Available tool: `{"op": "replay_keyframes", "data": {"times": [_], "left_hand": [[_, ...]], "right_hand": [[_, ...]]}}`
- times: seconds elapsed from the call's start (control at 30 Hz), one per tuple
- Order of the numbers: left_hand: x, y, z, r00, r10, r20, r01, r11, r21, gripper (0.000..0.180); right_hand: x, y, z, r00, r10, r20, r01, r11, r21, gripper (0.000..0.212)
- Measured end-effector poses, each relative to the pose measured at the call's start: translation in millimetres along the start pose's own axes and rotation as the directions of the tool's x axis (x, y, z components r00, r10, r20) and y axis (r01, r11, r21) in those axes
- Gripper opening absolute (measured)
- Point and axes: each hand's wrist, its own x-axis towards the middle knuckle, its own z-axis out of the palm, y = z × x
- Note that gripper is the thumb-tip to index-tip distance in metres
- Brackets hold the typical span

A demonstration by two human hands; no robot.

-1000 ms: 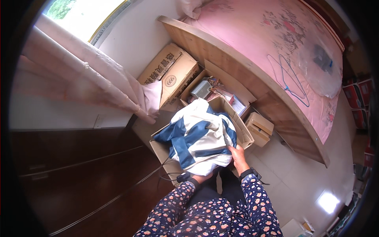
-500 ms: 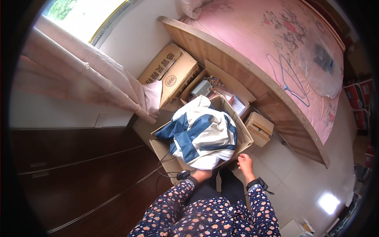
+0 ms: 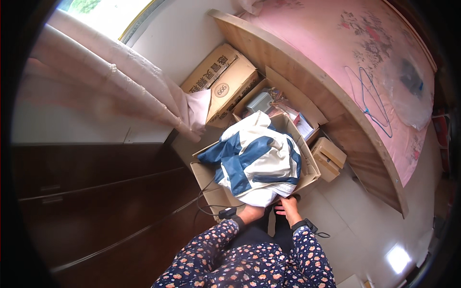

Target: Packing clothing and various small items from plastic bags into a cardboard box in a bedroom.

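Observation:
A white and blue jacket [image 3: 259,158] lies bunched up in an open cardboard box [image 3: 307,165] in front of me. My left hand [image 3: 252,214] is at the box's near side, against the jacket's lower white edge; its fingers are hidden there. Just right of it, my right hand [image 3: 288,208] reaches to the same near side, close below the jacket. Its fingers look stretched out and apart, with nothing seen in them. A black cable [image 3: 201,206] with a dark plug-like block [image 3: 227,212] hangs over the box's left flap, beside my left wrist.
Behind stands another open box [image 3: 312,108] with papers and a grey case, next to a closed carton [image 3: 218,86]. A small carton [image 3: 329,158] sits by the wooden bed board [image 3: 336,96]. Dark drawers [image 3: 105,201] and a pink curtain [image 3: 144,86] are at left.
My right hand has moved left, from beyond the box's near right corner to its near side by my left hand. The view has shifted slightly; the jacket stays in the box.

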Motion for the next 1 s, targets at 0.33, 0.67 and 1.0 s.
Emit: {"op": "replay_keyframes", "data": {"times": [0.33, 0.67, 1.0], "left_hand": [[-7, 31, -122, 0.999, -0.009, -0.039, -0.002, 0.963, -0.270, 0.016], [114, -27, -149, 0.816, -0.180, -0.550, 0.151, 0.984, -0.097, 0.046], [150, -51, -107, 0.948, -0.310, -0.073, 0.301, 0.947, -0.116, 0.044]], "right_hand": [[15, 0, 7, 0.996, -0.008, -0.085, 0.014, 0.997, 0.075, 0.045], [19, 5, 10, 0.993, -0.035, -0.110, 0.037, 0.999, 0.022, 0.036], [11, 1, 8, 0.986, -0.025, -0.165, 0.039, 0.996, 0.081, 0.040]]}}
